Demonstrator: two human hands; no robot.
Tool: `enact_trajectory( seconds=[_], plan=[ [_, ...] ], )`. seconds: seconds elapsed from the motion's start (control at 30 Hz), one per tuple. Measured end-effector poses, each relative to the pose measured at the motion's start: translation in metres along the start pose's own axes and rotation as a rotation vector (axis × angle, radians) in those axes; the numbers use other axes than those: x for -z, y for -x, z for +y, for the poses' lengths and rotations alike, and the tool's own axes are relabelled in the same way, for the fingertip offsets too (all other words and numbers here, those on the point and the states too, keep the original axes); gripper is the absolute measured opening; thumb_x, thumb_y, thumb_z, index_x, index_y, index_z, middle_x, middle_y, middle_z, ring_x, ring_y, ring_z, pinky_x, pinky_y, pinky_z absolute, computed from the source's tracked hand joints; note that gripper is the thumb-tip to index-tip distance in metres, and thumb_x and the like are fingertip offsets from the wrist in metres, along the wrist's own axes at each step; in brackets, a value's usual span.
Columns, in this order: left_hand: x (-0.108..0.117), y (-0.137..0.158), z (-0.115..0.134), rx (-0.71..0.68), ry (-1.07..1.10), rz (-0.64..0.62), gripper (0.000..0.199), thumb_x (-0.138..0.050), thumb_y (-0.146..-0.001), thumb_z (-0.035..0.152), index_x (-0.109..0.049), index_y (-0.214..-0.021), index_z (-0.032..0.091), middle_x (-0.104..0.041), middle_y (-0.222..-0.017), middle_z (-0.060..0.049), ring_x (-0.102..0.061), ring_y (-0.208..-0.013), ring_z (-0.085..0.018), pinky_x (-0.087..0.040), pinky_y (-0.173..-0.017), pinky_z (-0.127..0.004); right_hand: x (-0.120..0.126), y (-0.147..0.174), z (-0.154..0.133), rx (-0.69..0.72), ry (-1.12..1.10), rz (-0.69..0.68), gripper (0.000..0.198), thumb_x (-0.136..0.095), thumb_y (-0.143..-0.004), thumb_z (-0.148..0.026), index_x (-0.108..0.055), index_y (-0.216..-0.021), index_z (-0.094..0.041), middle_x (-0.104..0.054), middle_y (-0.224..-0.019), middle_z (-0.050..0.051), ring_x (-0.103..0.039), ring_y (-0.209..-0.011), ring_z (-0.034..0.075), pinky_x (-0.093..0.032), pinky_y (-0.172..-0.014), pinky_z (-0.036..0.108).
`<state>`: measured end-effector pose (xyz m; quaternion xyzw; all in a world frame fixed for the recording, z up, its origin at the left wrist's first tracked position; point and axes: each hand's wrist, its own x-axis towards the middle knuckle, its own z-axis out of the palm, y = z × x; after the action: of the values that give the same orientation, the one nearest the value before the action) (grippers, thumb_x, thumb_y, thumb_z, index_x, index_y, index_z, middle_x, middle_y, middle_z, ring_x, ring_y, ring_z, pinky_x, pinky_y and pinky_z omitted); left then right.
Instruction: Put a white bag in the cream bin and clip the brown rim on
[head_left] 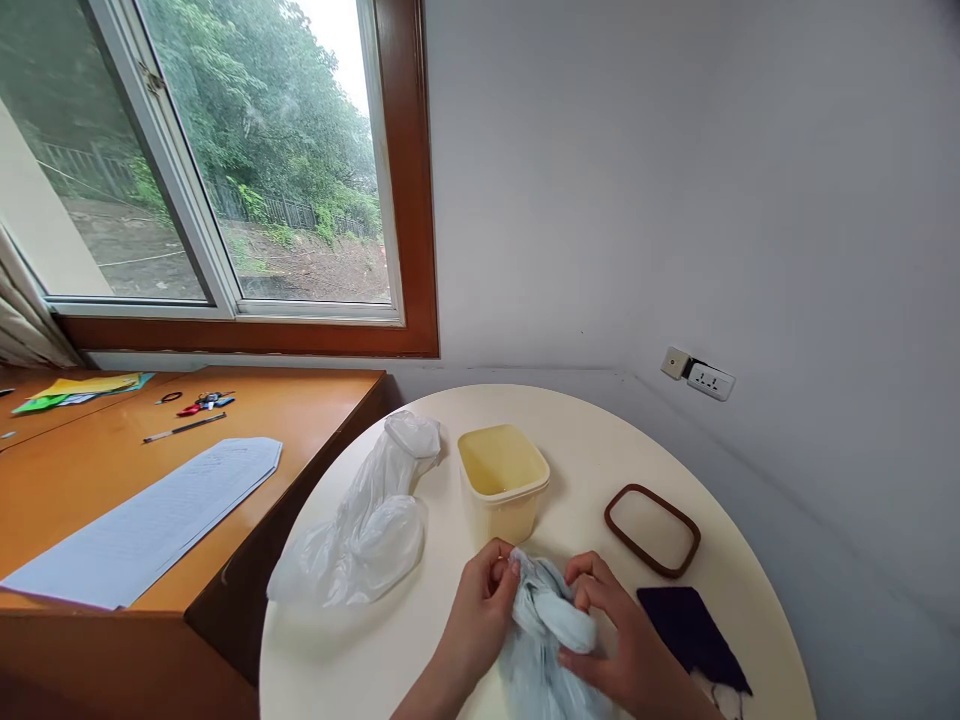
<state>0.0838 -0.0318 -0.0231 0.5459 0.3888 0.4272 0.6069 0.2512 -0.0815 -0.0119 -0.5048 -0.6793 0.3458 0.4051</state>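
A crumpled, pale translucent plastic bag [551, 620] is bunched between my two hands near the front of the round table. My left hand [484, 605] pinches its gathered top edge with thumb and fingers. On the other side, my right hand [611, 635] curls around a puffed fold of the same bag. Just beyond my hands stands a cream-yellow plastic bin [504, 490], upright with its top uncovered. Its inside looks bare where I can see it. The lower part of the bag runs out of view at the bottom edge.
Another white plastic bag [367, 525] lies crumpled on the left of the round table [592, 430]. At right are a brown rounded frame [652, 530] and a dark purple cloth pouch [694, 635]. A wooden desk [315, 410] with papers [150, 520] adjoins at left.
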Motion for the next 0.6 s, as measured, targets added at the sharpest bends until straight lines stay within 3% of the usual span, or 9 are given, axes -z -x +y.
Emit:
enact_trajectory(
  seconds=[0.1,0.2,0.33,0.4,0.47,0.53,0.6],
  plan=[
    [0.004,0.002,0.007,-0.024,0.038,0.025,0.037,-0.053,-0.077,0.052,-0.044,-0.071,0.017,-0.038,-0.053,0.008,-0.037,-0.05,-0.007,-0.033,-0.048,-0.018,-0.002,0.0,0.015,-0.037,-0.06,0.109,0.026,-0.057,-0.072,-0.028,-0.036,-0.059,-0.02,-0.049,-0.078,0.002,-0.048,-0.074,0.016,-0.04,-0.071,0.027],
    [0.006,0.007,0.017,-0.051,0.055,-0.005,0.033,-0.054,-0.079,0.048,-0.045,-0.073,0.017,-0.045,-0.06,0.005,-0.046,-0.055,-0.008,-0.042,-0.053,-0.021,-0.001,-0.002,0.028,-0.175,-0.211,0.104,0.033,-0.055,-0.075,-0.04,-0.034,-0.058,-0.021,-0.041,-0.06,-0.004,-0.041,-0.059,0.012,-0.036,-0.056,0.023],
    [0.008,0.013,0.032,-0.043,0.085,-0.046,0.031,-0.052,-0.08,0.046,-0.042,-0.073,0.018,-0.046,-0.057,0.006,-0.042,-0.041,-0.007,-0.039,-0.039,-0.02,0.005,-0.004,0.03,-0.309,-0.368,0.121,0.033,-0.053,-0.076,-0.047,-0.04,-0.064,-0.02,-0.043,-0.054,-0.005,-0.044,-0.054,0.012,-0.036,-0.056,0.025],
    [0.01,0.014,0.039,-0.041,0.082,-0.048,0.028,-0.051,-0.082,0.044,-0.041,-0.073,0.019,-0.045,-0.052,0.007,-0.04,-0.037,-0.005,-0.034,-0.035,-0.018,0.009,-0.004,0.026,-0.28,-0.409,0.175,0.027,-0.052,-0.078,-0.047,-0.046,-0.082,-0.02,-0.051,-0.065,-0.003,-0.051,-0.061,0.014,-0.04,-0.061,0.026],
    [0.011,0.013,0.047,-0.038,0.093,-0.062,0.028,-0.051,-0.082,0.043,-0.041,-0.073,0.019,-0.047,-0.05,0.007,-0.044,-0.037,-0.007,-0.036,-0.036,-0.018,0.012,-0.002,0.02,-0.188,-0.393,0.184,0.04,-0.057,-0.076,-0.043,-0.041,-0.107,-0.023,-0.056,-0.087,0.003,-0.056,-0.08,0.017,-0.043,-0.071,0.029],
    [0.01,0.011,0.055,-0.027,0.126,-0.091,0.028,-0.052,-0.082,0.043,-0.041,-0.074,0.019,-0.052,-0.053,0.005,-0.051,-0.042,-0.009,-0.043,-0.041,-0.022,0.013,0.001,0.012,-0.106,-0.296,0.124,0.063,-0.064,-0.07,-0.035,-0.032,-0.123,-0.025,-0.052,-0.112,0.008,-0.051,-0.103,0.021,-0.041,-0.086,0.034],
    [0.005,0.01,0.064,-0.022,0.16,-0.126,0.028,-0.054,-0.08,0.044,-0.041,-0.075,0.019,-0.054,-0.056,0.004,-0.056,-0.048,-0.012,-0.048,-0.047,-0.026,0.011,0.002,0.004,-0.071,-0.163,0.049,0.073,-0.069,-0.064,-0.026,-0.033,-0.127,-0.027,-0.044,-0.126,0.009,-0.043,-0.116,0.023,-0.035,-0.095,0.037]
  ],
)
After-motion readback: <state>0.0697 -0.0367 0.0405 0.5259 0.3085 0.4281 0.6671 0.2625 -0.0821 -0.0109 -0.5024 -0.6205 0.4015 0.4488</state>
